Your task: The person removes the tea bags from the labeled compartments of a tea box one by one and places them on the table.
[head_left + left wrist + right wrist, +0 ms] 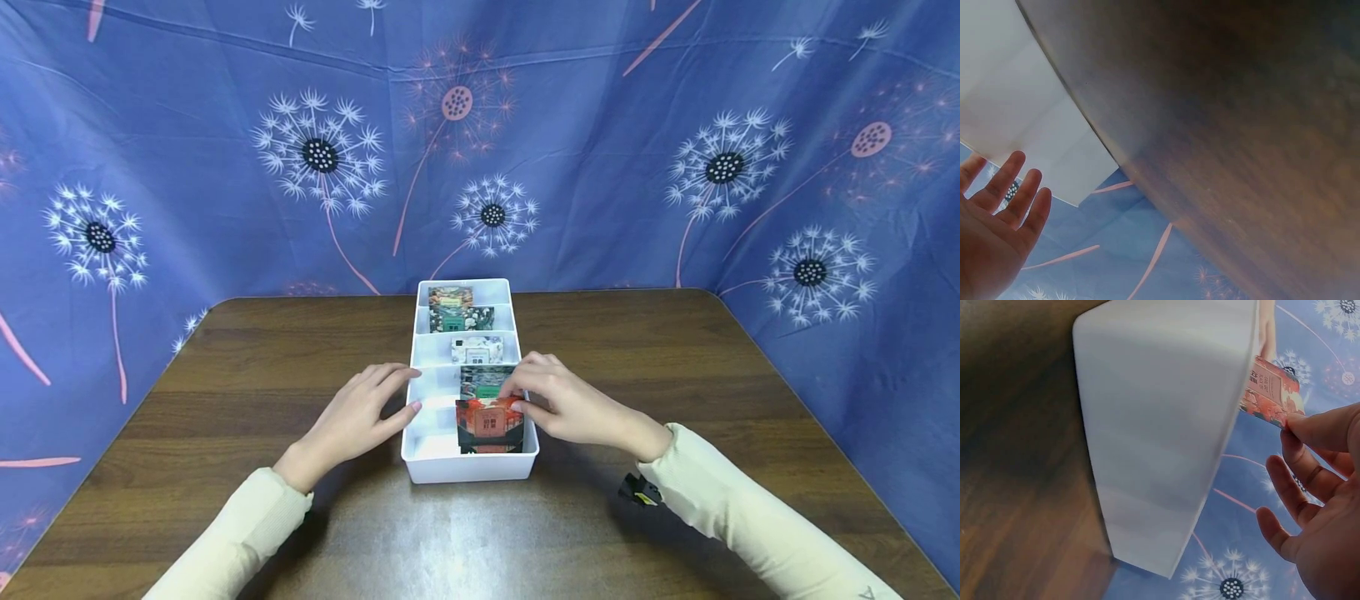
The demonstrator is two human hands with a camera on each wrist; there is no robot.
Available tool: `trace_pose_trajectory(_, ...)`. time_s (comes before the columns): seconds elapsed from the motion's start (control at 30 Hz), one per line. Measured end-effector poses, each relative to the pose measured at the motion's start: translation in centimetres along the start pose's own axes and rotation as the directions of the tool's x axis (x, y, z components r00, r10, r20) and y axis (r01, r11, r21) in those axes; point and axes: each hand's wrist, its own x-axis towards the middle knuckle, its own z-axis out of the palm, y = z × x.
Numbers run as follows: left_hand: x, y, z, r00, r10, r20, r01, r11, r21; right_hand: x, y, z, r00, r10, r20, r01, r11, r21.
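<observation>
A long white divided box [471, 470] stands on the table with flat printed sachets in its compartments. My right hand [566, 402] pinches the upper right corner of a red sachet [489, 421] between thumb and forefinger; the right wrist view shows this red sachet [1272, 390] rising above the box's rim. Just behind it stands a dark green sachet [486, 381], partly covered by my fingers. At the box's left side, my left hand [352, 417] has its fingers spread, with fingertips on or close to the rim. The left wrist view shows that hand [997, 231] holding nothing.
Further back in the box sit a pale floral sachet [477, 350], a dark floral one [462, 319] and an orange-brown one [450, 297]. A small black object [640, 490] is by the right sleeve. Behind the brown table [315, 333] hangs a blue dandelion-print cloth [585, 167].
</observation>
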Motion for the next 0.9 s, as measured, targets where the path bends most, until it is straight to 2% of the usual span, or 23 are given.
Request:
trace_pose_trajectory(0.53, -0.1, -0.1, 0.1, 1.000, 0.013, -0.012, -0.013, 1.000, 0.009, 0.6, 0.1, -4.7, 0.991, 0.007, -0.133, -0.010, 1.000, -0.026)
trace_pose_trajectory(0.7, -0.1, -0.1, 0.1, 1.000, 0.011, -0.010, -0.011, 1.000, 0.006, 0.3, 0.9, -5.8, 0.983, 0.010, -0.184, -0.020, 0.998, -0.054)
trace_pose_trajectory(0.9, -0.1, -0.1, 0.1, 1.000, 0.014, -0.009, -0.014, 1.000, -0.001, -0.5, 2.6, -6.4, 0.977, 0.046, -0.207, -0.061, 0.996, -0.066)
